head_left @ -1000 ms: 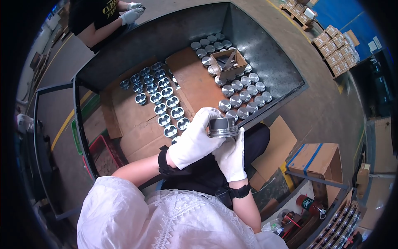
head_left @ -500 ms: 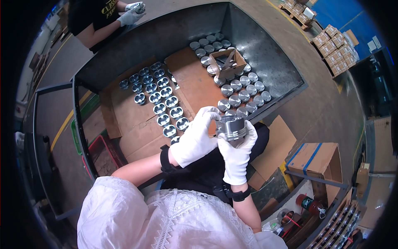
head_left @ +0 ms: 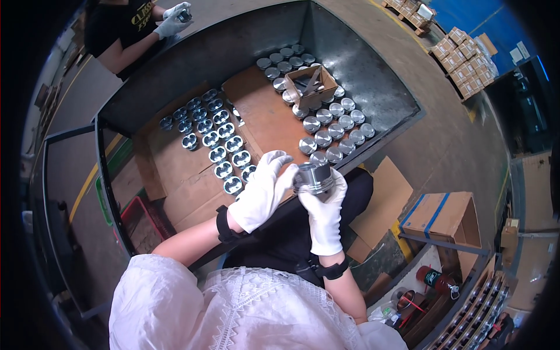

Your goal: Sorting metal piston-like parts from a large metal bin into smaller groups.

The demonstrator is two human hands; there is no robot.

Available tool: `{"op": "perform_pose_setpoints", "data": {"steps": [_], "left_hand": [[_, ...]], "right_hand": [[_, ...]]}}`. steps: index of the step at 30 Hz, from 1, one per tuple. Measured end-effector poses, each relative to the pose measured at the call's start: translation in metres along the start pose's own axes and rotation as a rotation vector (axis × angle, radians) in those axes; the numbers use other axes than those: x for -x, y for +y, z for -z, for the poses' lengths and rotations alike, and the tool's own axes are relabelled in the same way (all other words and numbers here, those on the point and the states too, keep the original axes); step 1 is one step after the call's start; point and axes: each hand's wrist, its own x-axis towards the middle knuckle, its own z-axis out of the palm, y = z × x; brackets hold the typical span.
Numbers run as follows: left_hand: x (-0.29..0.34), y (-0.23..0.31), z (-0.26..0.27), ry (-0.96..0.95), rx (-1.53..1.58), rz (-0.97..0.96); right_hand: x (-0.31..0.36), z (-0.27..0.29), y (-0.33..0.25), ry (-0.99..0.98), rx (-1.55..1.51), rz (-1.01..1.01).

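A shiny metal piston (head_left: 315, 174) with ring grooves is held up on its side above the near edge of the metal bin. My right hand (head_left: 324, 210), in a white glove, grips it from below and from the right. Also white-gloved, my left hand (head_left: 261, 192) has curled fingers at the piston's left side, with the fingertip contact partly hidden. Beyond my hands, several pistons (head_left: 311, 123) stand crown up in rows on the right. More pistons (head_left: 210, 139) lie with their hollow undersides up on cardboard to the left.
The dark metal bin (head_left: 379, 81) has raised walls, and a small cardboard box (head_left: 313, 87) sits among its pistons. Across it, another person's gloved hands (head_left: 174, 22) hold a small metal part. An open carton (head_left: 440, 217) and a rack of parts (head_left: 472, 309) are on my right.
The piston has tilted slightly between my hands, and my left fingers have shifted along its side. The whole scene has slid a little left in the picture. The other person's hands have moved slightly.
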Motion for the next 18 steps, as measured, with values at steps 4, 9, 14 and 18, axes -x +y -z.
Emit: {"op": "perform_pose_setpoints", "data": {"steps": [4,9,14,18], "left_hand": [[0.0,0.035,0.017,0.028,0.026,-0.135],[0.004,0.047,0.022,0.117,-0.053,-0.279],[0.01,-0.008,0.039,0.072,-0.059,-0.18],[0.03,-0.122,0.079,0.013,-0.406,0.303]], "right_hand": [[0.0,-0.001,-0.017,-0.121,-0.645,-0.439],[-0.005,-0.001,-0.002,-0.079,-0.556,-0.385],[-0.016,-0.022,-0.01,-0.276,-0.147,-0.133],[-0.033,0.001,0.011,-0.186,1.346,0.485]]}}
